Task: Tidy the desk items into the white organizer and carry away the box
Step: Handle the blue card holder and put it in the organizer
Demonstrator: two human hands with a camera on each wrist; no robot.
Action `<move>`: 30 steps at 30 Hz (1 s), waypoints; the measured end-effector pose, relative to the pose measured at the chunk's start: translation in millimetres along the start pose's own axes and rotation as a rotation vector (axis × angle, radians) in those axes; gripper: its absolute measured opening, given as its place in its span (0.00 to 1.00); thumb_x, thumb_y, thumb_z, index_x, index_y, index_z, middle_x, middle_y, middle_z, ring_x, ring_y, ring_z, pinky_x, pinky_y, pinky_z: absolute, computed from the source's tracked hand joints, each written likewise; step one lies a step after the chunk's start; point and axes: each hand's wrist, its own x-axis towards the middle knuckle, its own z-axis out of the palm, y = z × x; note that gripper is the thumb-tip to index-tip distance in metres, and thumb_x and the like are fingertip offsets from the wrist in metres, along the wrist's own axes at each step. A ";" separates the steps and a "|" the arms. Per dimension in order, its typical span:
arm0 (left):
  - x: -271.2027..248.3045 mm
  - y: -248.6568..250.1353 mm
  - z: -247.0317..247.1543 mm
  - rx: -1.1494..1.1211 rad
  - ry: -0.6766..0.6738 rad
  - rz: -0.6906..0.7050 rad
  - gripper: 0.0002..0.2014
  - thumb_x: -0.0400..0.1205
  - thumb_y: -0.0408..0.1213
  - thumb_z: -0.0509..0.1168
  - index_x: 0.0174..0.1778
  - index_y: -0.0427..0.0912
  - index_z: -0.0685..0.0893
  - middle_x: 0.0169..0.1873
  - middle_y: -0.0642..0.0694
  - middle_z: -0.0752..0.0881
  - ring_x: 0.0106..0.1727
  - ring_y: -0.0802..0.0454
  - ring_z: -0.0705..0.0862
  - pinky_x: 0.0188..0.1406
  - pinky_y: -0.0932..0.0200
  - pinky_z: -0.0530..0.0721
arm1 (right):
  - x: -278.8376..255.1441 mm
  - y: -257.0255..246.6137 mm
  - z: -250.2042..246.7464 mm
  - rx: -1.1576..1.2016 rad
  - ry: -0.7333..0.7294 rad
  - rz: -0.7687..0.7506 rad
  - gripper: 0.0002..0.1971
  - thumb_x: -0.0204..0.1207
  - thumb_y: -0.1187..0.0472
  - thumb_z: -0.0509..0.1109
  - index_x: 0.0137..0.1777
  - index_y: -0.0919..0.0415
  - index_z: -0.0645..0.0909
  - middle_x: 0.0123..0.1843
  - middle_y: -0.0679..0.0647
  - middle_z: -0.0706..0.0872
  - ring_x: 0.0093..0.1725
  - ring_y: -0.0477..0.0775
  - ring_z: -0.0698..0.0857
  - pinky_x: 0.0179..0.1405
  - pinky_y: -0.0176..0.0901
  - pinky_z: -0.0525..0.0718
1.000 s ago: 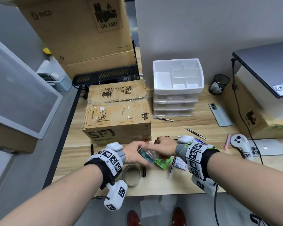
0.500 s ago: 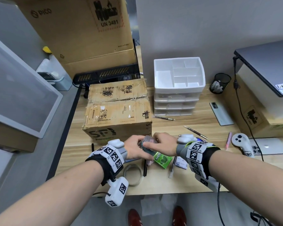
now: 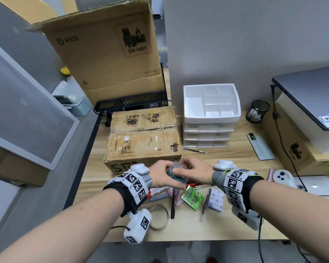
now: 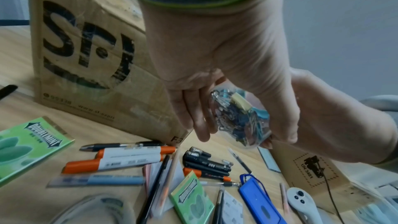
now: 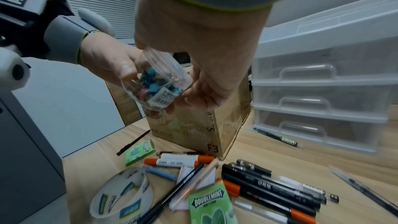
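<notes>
Scene: I held a clear plastic tub of binder clips (image 5: 156,84) above the cluttered bench (image 3: 235,154), just in front of the SF cardboard box (image 3: 142,137).
Left grip: my left hand (image 3: 160,176) curled round the tub's far side, fingers wrapped on the clear wall.
Right grip: my right hand (image 3: 197,170) pinched the tub from the other side, thumb and fingers (image 4: 201,123) pressed on it near the lid end.
Tub: tilted, off the bench, packed with blue, pink and yellow clips; whether the lid was fully seated I could not tell.
Destination: the white organizer (image 3: 211,103) stood behind and to the right, beside the box, its top compartments open and its drawers closed.
Still loose below: orange-capped markers (image 5: 178,159), black pens (image 5: 269,183), two Doublemint gum packs (image 3: 192,198), a roll of clear tape (image 5: 122,195) and a blue card holder (image 4: 258,200) lay scattered under my wrists.
Risk: as I judged it, a smooth, tilted tub could slip between two hands, or a loose lid could pop and scatter clips among the pens.
Second risk: carrying it low toward the organizer could clip the box's corner and jar the grip.
</notes>
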 end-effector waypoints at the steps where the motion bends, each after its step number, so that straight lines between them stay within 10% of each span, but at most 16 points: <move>1: 2.3 8.5 -4.4 0.003 0.011 0.000 0.24 0.60 0.46 0.85 0.49 0.45 0.89 0.41 0.50 0.92 0.40 0.59 0.87 0.49 0.58 0.86 | 2.0 -3.1 -6.9 0.025 0.015 -0.018 0.29 0.63 0.27 0.71 0.53 0.50 0.79 0.44 0.45 0.86 0.43 0.47 0.83 0.48 0.46 0.81; 7: 22.0 56.9 -21.5 -0.050 0.152 0.090 0.20 0.64 0.36 0.84 0.50 0.46 0.87 0.41 0.52 0.92 0.40 0.62 0.88 0.45 0.63 0.86 | 6.7 -26.7 -54.4 0.118 0.205 -0.065 0.32 0.67 0.43 0.81 0.66 0.53 0.72 0.54 0.49 0.84 0.52 0.50 0.84 0.55 0.43 0.81; 16: 93.8 112.6 -60.6 0.348 0.432 0.022 0.42 0.69 0.49 0.79 0.76 0.43 0.69 0.62 0.47 0.83 0.59 0.49 0.84 0.58 0.57 0.82 | 79.8 -37.7 -161.3 -0.163 0.568 -0.039 0.28 0.63 0.43 0.82 0.51 0.56 0.72 0.47 0.51 0.82 0.45 0.56 0.81 0.43 0.46 0.76; 30: 177.6 108.7 -67.4 0.673 0.445 0.057 0.28 0.66 0.43 0.73 0.60 0.39 0.74 0.62 0.41 0.74 0.60 0.42 0.76 0.60 0.51 0.77 | 179.6 0.8 -185.2 -0.442 0.432 0.059 0.25 0.63 0.50 0.79 0.54 0.57 0.72 0.52 0.56 0.83 0.48 0.62 0.82 0.46 0.49 0.79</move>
